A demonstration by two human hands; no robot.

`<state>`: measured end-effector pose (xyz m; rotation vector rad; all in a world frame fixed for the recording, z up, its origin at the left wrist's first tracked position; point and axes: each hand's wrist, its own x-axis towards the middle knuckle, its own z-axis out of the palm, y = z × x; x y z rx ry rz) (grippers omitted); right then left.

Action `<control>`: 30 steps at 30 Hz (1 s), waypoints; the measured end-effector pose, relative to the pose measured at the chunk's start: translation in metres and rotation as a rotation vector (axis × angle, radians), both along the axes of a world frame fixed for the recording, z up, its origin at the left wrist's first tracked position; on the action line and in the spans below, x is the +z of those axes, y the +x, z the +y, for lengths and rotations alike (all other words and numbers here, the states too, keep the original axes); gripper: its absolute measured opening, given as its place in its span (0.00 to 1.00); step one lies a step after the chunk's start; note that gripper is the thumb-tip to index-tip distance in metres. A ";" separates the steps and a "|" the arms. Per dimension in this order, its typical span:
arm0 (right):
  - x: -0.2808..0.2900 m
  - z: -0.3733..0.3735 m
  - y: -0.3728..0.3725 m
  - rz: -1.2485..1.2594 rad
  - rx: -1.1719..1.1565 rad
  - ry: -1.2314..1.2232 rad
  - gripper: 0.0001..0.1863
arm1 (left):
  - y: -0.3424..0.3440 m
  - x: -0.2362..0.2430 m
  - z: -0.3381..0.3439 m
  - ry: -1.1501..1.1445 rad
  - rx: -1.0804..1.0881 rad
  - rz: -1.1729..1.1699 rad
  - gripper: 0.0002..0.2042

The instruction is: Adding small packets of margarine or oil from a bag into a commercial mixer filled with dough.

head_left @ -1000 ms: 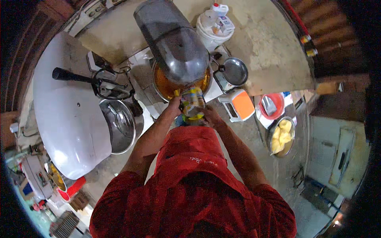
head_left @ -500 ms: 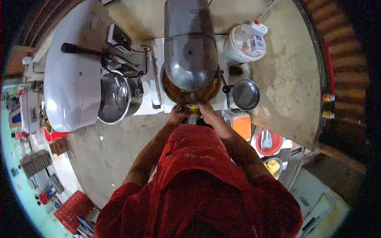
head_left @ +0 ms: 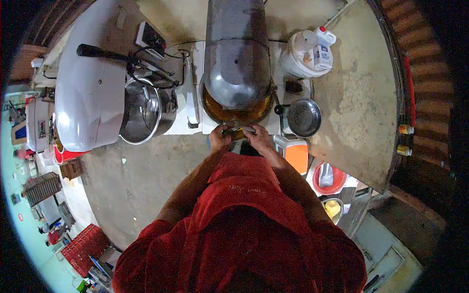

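My left hand (head_left: 220, 137) and my right hand (head_left: 258, 136) are both closed on a small yellowish package (head_left: 238, 133), largely hidden by my fingers, at the near rim of a steel mixing bowl (head_left: 216, 116) with orange-brown contents. A large grey mixer head (head_left: 235, 68) hangs over that bowl. A black-knobbed lever (head_left: 279, 110) is beside it, and a round dark pan (head_left: 303, 117) sits to the right. Whether the package touches the bowl, I cannot tell.
At left are a white mixer (head_left: 89, 83) and steel bowl (head_left: 138, 132). A bucket with jugs (head_left: 308, 68), orange-lidded box (head_left: 293, 155), red basin (head_left: 322, 186) and bowl of yellow lumps (head_left: 333, 210) are at right. Distant people (head_left: 52, 237) are at far left.
The view has swung, bringing the grey mixer upright in the middle. The yellow package, widely visible earlier, is now mostly hidden by my hands at the bowl's rim.
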<state>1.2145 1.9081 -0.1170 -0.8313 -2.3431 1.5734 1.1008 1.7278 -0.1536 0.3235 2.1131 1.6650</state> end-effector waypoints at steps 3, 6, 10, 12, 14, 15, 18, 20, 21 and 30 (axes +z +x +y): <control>-0.024 -0.005 0.010 0.027 0.063 0.553 0.19 | -0.001 -0.015 -0.011 -0.163 -0.059 0.014 0.16; -0.032 -0.015 0.024 -0.145 0.149 0.441 0.19 | 0.001 -0.004 -0.014 -0.226 -0.094 -0.017 0.15; -0.032 -0.035 0.037 -0.156 0.031 0.085 0.15 | 0.002 0.037 -0.023 -0.014 -0.180 0.058 0.14; -0.035 -0.041 0.045 -0.148 0.063 0.123 0.15 | 0.003 0.050 -0.027 -0.171 -0.213 0.108 0.13; -0.043 -0.045 0.048 -0.234 0.127 0.176 0.16 | 0.001 0.051 -0.030 -0.309 -0.241 0.149 0.13; -0.049 -0.046 0.047 -0.134 0.108 0.397 0.17 | 0.001 0.047 -0.030 -0.173 -0.199 0.093 0.11; -0.059 -0.048 0.045 -0.064 -0.002 0.419 0.17 | 0.002 0.024 -0.031 0.037 -0.121 -0.099 0.07; -0.058 -0.047 0.040 -0.112 -0.171 0.015 0.16 | 0.006 0.003 -0.034 0.108 -0.079 -0.233 0.07; -0.055 -0.047 0.036 -0.136 -0.252 -0.190 0.16 | 0.010 -0.009 -0.036 0.344 -0.041 -0.317 0.09; 0.000 -0.036 0.016 0.076 -0.252 -0.265 0.24 | -0.023 -0.140 -0.062 -0.012 -0.610 -0.721 0.24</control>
